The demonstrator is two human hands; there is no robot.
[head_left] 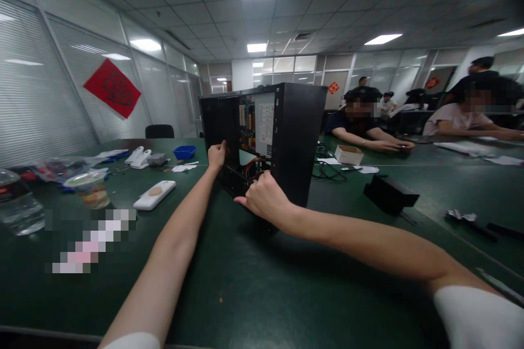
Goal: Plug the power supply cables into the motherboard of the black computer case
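Observation:
A black computer case [298, 136] stands upright on the dark green table [254, 283], its side open toward me, showing boards and red cables inside. My left hand [216, 155] is closed on the near left edge of the case. At the lower front opening, my right hand [266, 196] curls shut, its fingers reaching inside near the cables. What the right fingers hold is hidden.
On the left lie a white remote-like device [154, 195], a water bottle [18, 204], a lidded cup [89, 185], white handsets [139, 157] and a blue tray [184, 151]. A black box [391, 193] and a small cardboard box [349, 154] sit right. Other people sit at the far side.

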